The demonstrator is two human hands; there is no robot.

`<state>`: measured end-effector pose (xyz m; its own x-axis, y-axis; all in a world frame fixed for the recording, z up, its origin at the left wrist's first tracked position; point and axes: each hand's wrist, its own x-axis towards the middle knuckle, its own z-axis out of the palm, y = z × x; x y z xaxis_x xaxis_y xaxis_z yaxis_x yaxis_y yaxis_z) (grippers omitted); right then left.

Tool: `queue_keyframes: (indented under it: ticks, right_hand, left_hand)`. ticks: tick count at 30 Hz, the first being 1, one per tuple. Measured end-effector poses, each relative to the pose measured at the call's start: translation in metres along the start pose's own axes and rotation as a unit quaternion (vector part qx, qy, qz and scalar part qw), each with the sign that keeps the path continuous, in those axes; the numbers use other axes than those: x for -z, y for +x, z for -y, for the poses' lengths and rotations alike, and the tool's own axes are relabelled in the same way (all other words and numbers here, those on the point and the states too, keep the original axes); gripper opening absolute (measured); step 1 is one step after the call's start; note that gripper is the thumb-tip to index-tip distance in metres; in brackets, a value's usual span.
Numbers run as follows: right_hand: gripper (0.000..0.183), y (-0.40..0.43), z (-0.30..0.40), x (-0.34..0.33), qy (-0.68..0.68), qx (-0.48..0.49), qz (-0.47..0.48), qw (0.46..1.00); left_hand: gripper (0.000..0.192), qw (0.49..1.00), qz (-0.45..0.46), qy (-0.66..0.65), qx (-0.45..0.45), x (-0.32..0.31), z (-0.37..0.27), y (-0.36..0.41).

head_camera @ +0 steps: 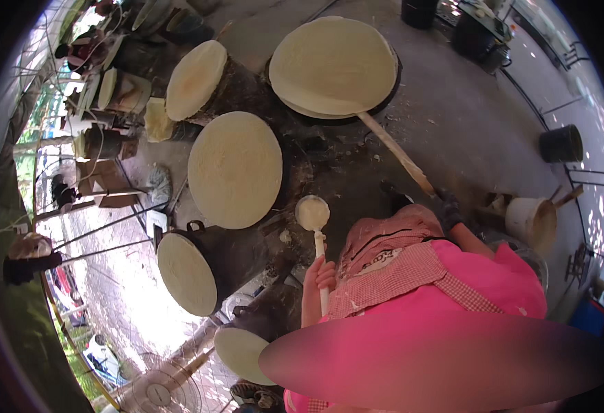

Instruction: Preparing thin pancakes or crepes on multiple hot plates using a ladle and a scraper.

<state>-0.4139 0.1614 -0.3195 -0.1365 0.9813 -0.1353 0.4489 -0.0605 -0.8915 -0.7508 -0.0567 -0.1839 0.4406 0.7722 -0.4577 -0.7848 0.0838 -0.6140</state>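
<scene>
In the head view my left hand (321, 278), bare, grips the white handle of a ladle (313, 213) whose round bowl holds pale batter. My right hand (447, 207), in a dark glove, is closed around the near end of a long wooden paddle (396, 149). The paddle's far end meets the edge of a large round pale flatbread (335, 64); its tip is hidden. Beneath that flatbread another pale layer shows, over a dark round rim (392, 98). Left of the ladle, a wide pale round (236, 170) covers a dark griddle.
More pale rounds lie on griddles at left: one (197, 80) with a browned middle, one (187, 274) lower, one (244, 356) near a fan (158, 393). A white bucket (531, 223) stands at right, a black bucket (561, 143) beyond. Wires hang at far left.
</scene>
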Motion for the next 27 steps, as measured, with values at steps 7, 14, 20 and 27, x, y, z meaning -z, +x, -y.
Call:
queue_keyframes:
  ticks: [7, 14, 20, 27]
  right_hand:
    - [0.025, -0.032, 0.012, 0.019, 0.052, -0.162, -0.081, 0.982]
    - [0.035, 0.120, 0.143, -0.087, -0.299, 0.220, 0.113, 0.922]
    - [0.021, 0.213, 0.195, -0.200, -0.388, 0.518, -0.028, 0.762]
    - [0.017, 0.250, 0.252, -0.169, -0.469, 0.469, 0.095, 0.742]
  left_hand:
    - [0.038, 0.997, -0.040, 0.041, 0.046, -0.013, -0.032, -0.005]
    - [0.027, 0.997, 0.047, 0.056, -0.004, -0.005, -0.023, -0.002]
    - [0.012, 0.998, 0.015, 0.041, -0.033, -0.010, -0.006, 0.006]
    - [0.026, 0.994, 0.019, 0.053, -0.093, -0.012, -0.005, 0.013]
